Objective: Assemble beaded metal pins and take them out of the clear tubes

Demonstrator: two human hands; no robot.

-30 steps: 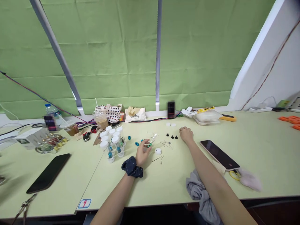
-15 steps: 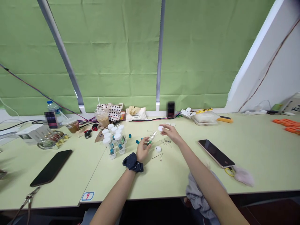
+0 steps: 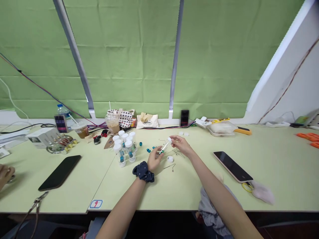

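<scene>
My left hand [image 3: 155, 158] is closed round the lower end of a clear tube [image 3: 164, 146], where something green shows inside. The tube leans up to the right. At its upper end sits a white cap [image 3: 169, 140], pinched by the fingers of my right hand [image 3: 181, 145]. Left of my hands stand several clear tubes [image 3: 130, 152] with white caps and teal pieces inside. Small teal pieces [image 3: 149, 150] lie beyond my left hand. A round white part [image 3: 170, 159] and a thin bent metal rod [image 3: 171, 166] lie below my right hand.
A black phone [image 3: 59, 172] lies on the left, another phone [image 3: 233, 166] on the right. Drink cups [image 3: 113, 125], a cream pouch [image 3: 147, 121] and a plastic container [image 3: 221, 128] line the back. Another person's hand [image 3: 5, 174] is at the left edge.
My right hand has brought the white cap onto the tube's upper end; before, they were apart. Another person's hand has come in at the left edge. The view has shifted slightly.
</scene>
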